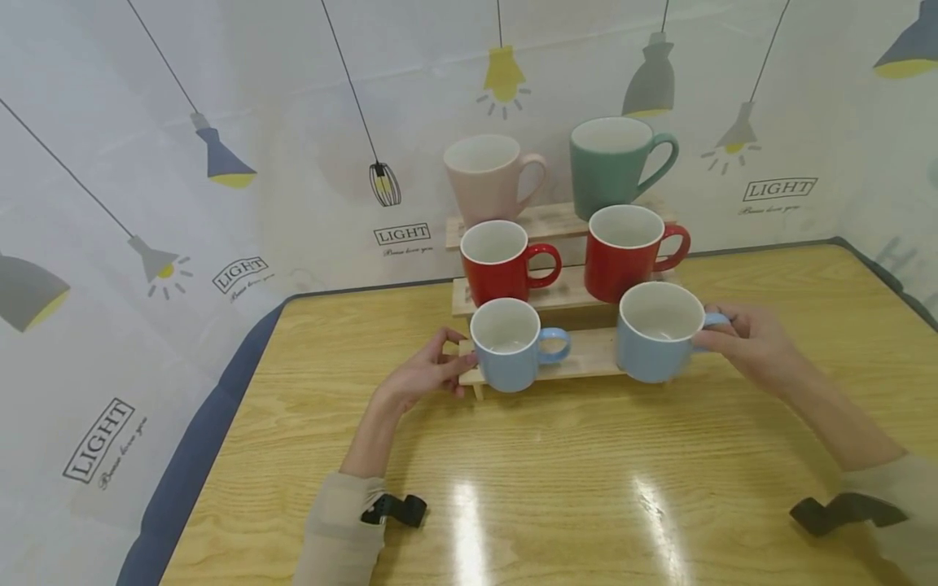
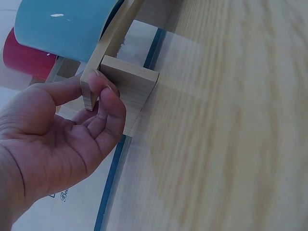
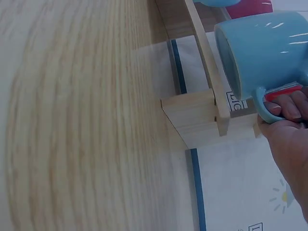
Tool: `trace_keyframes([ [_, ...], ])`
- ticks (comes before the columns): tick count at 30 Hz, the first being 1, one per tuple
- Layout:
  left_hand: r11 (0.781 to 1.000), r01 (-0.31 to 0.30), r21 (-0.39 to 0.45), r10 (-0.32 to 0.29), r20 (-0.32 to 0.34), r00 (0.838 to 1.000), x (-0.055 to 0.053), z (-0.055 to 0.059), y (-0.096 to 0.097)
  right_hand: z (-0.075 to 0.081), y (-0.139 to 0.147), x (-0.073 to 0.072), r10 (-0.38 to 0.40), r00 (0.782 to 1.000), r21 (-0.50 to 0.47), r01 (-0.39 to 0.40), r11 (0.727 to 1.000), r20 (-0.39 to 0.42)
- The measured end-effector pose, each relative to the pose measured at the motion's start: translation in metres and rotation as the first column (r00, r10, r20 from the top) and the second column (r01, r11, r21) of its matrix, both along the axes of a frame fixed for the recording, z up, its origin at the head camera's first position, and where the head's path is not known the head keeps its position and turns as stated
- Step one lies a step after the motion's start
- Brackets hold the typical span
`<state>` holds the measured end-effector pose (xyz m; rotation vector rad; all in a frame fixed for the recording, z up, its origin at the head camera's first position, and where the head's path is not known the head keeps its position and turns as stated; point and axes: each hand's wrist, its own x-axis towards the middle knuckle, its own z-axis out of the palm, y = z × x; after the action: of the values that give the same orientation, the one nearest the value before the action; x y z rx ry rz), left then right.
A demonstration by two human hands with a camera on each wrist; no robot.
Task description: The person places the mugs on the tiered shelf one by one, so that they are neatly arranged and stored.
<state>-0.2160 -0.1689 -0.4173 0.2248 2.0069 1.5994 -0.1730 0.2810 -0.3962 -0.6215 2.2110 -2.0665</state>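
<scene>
A three-step wooden rack (image 1: 586, 356) carries mugs on its tiers. My left hand (image 1: 428, 370) pinches the left end of the lowest board between thumb and fingers; the left wrist view shows this hand (image 2: 72, 120) curled around the board end (image 2: 89, 89). Beside it on that board sits a light blue mug (image 1: 506, 358). By its handle, my right hand (image 1: 751, 338) grips a second light blue mug (image 1: 652, 350) at the board's right end. In the right wrist view this mug (image 3: 264, 53) hangs a little off the board, its base showing.
On the middle tier stand two red mugs (image 1: 494, 268), (image 1: 623, 256). A pink mug (image 1: 484, 179) and a green mug (image 1: 608, 171) occupy the top tier. The rack stands on a wood-grain table (image 1: 557, 480), near a lamp-patterned cloth backdrop (image 1: 293, 163).
</scene>
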Motion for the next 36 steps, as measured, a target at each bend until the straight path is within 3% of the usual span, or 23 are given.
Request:
trace_keyframes([
  [5, 1.0, -0.001, -0.004, 0.001, -0.006, 1.0, 0.0, 0.001, 0.0, -0.001, -0.011, -0.003, -0.023, 1.0, 0.075, 0.024, 0.997, -0.013],
  [9, 1.0, -0.006, -0.007, 0.006, -0.002, 1.0, -0.001, 0.001, 0.001, -0.002, -0.017, -0.006, -0.026, 0.999, 0.082, 0.028, 0.996, -0.027],
  [18, 1.0, 0.004, -0.001, -0.004, -0.008, 1.0, -0.002, 0.001, 0.002, -0.008, -0.019, -0.011, 0.054, 0.998, -0.029, -0.054, 0.998, -0.02],
  [27, 1.0, -0.003, -0.007, 0.003, -0.005, 1.0, -0.004, 0.001, 0.0, -0.012, -0.019, -0.015, 0.074, 0.996, -0.069, -0.076, 0.995, -0.041],
  [30, 1.0, -0.002, -0.011, 0.001, -0.009, 1.0, -0.004, 0.0, 0.0, -0.012, -0.019, -0.015, 0.062, 0.996, -0.029, -0.064, 0.998, -0.06],
  [36, 1.0, -0.003, -0.004, 0.003, -0.009, 1.0, -0.001, -0.002, -0.001, -0.008, -0.015, -0.013, 0.01, 0.992, 0.173, 0.011, 0.985, -0.122],
])
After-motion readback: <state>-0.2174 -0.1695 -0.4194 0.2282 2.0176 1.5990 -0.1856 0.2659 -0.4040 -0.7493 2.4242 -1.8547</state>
